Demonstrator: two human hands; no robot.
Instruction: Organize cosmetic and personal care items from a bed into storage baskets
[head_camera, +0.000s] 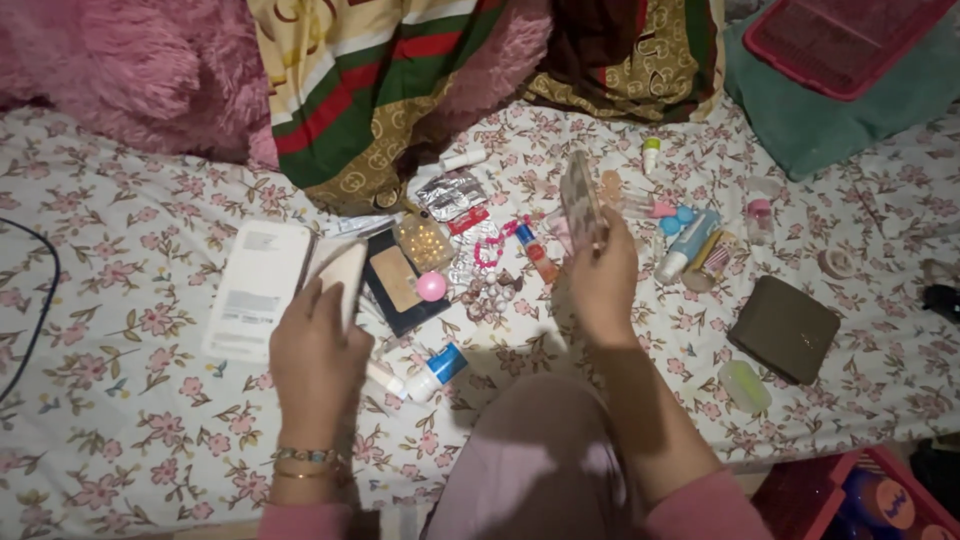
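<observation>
head view: left hand (318, 350) grips a thin cream card-like case (345, 280) by its lower end, near the middle of the floral bedsheet (130, 400), just beside a white box (255, 288). right hand (600, 285) pinches a flat clear packet (580, 203) upright by its bottom edge above the scattered cosmetics; both look light, stiff, slightly slippery, best held at the edges.

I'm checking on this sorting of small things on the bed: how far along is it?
Early, seemingly. Nothing looks put away. In hand: left hand holds a beige flat case, right hand a thin clear packet. Left: cosmetics, blister packs and brown wallet lie scattered on the floral sheet.
</observation>
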